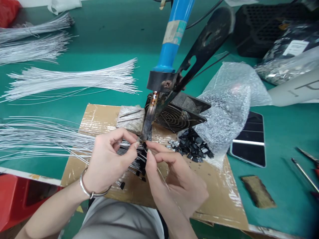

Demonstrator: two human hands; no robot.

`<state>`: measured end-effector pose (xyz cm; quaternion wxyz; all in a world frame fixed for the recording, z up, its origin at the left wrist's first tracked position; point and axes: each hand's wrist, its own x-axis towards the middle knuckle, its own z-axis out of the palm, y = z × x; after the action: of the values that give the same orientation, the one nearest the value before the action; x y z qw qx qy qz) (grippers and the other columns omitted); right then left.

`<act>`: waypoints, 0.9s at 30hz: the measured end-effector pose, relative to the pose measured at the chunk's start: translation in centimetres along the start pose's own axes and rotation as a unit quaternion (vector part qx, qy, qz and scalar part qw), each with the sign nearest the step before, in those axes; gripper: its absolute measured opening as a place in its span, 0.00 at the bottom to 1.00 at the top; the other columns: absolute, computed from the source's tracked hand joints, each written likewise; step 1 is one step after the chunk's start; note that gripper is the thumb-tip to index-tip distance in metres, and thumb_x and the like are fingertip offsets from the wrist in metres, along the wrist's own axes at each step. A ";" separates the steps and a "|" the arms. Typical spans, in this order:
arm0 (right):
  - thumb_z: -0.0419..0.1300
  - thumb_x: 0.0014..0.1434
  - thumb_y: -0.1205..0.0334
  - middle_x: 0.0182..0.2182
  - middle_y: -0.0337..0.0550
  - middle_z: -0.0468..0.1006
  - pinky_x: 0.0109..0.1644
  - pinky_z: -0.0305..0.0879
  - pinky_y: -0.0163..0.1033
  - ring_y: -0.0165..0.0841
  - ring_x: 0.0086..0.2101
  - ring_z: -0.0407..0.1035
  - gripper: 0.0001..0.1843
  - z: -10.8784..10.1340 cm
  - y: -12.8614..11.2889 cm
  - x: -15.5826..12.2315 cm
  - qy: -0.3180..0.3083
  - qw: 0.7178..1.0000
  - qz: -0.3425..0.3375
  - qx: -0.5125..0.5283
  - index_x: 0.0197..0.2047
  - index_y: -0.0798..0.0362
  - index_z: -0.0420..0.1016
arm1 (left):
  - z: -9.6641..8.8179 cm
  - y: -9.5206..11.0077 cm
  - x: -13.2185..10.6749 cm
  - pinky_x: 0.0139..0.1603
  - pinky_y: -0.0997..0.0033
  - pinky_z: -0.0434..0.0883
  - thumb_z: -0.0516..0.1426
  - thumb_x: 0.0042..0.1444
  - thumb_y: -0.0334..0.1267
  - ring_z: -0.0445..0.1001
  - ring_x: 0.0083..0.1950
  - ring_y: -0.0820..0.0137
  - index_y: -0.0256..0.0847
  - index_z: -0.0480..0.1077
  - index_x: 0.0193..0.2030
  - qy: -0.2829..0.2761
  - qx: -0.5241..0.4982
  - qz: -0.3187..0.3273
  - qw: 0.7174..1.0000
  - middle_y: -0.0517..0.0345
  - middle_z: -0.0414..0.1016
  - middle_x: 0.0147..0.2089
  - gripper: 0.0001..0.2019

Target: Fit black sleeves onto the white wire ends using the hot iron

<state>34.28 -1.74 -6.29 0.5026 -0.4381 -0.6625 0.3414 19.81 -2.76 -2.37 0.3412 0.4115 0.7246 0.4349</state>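
Observation:
My left hand [109,159] is pinched on thin white wires [50,139] that run off to the left, its fingertips right at the tip of a soldering iron [149,121]. My right hand [171,176] is pinched closed just right of that tip, holding a small dark part with a fine wire trailing down. The iron has a blue handle [173,36] and sits fixed in a black stand [199,46]. Finished wires with small black parts [139,162] lie under my hands on a cardboard sheet [219,196].
A pile of small black parts [193,144] spills from a bubble-wrap bag [229,103]. A small fan [174,116] sits behind the iron. White wire bundles [74,79] lie left. A phone [250,139], a brown block [258,191] and tools [305,166] lie right. Red bin [15,199] at lower left.

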 end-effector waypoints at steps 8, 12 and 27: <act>0.67 0.62 0.74 0.43 0.45 0.89 0.47 0.80 0.36 0.35 0.41 0.86 0.10 -0.1 0.0 0.1 -0.005 1.000 0.000 -0.009 0.35 0.49 0.74 | 0.0 0.1 0.0 0.32 0.72 0.71 0.62 0.52 0.33 0.80 0.37 0.65 0.40 0.75 0.27 0.000 0.008 0.005 1.000 0.55 0.84 0.34 0.04; 0.67 0.62 0.73 0.43 0.45 0.89 0.46 0.81 0.37 0.37 0.41 0.86 0.10 0.0 0.1 0.1 -0.005 1.000 0.004 -0.010 0.35 0.49 0.74 | 0.0 0.0 0.0 0.31 0.72 0.70 0.62 0.51 0.32 0.80 0.37 0.66 0.40 0.76 0.27 0.001 0.014 0.006 1.000 0.55 0.84 0.34 0.03; 0.68 0.60 0.74 0.43 0.42 0.89 0.48 0.81 0.37 0.35 0.41 0.86 0.11 0.1 0.2 -0.1 0.010 1.000 0.000 0.004 0.37 0.48 0.75 | -0.1 0.3 -0.2 0.28 0.74 0.66 0.62 0.53 0.31 0.78 0.35 0.68 0.41 0.76 0.27 -0.003 0.008 0.020 1.000 0.56 0.84 0.34 0.04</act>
<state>34.24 -1.78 -6.54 0.5109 -0.4394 -0.6564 0.3392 19.94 -2.89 -2.08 0.3315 0.4301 0.7186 0.4344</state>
